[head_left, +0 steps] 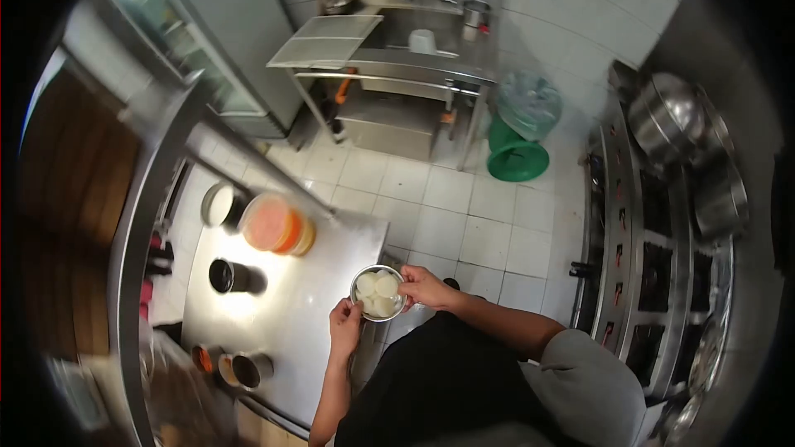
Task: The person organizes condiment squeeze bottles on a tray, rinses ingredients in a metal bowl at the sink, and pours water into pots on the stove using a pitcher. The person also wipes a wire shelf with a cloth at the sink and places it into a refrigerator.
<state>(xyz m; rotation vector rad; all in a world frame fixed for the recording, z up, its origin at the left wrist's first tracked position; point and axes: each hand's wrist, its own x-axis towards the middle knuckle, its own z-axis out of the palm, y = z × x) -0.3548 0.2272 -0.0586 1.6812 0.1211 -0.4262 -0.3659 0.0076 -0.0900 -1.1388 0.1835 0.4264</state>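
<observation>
Both the left hand (pixel 346 320) and the right hand (pixel 423 286) grasp the rim of a metal bowl (pixel 378 318) holding round white pieces (pixel 377 290), over the right edge of the table (pixel 302 306). An orange-topped tub (pixel 268 223) stands near the far edge, a dark cup (pixel 231 276) near the left edge, and a metal pot (pixel 252 369) toward the near left corner.

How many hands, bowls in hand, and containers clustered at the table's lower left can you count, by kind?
Hands: 2, left hand and right hand
Bowl: 1
Lower-left containers: 3
Total: 6
</observation>
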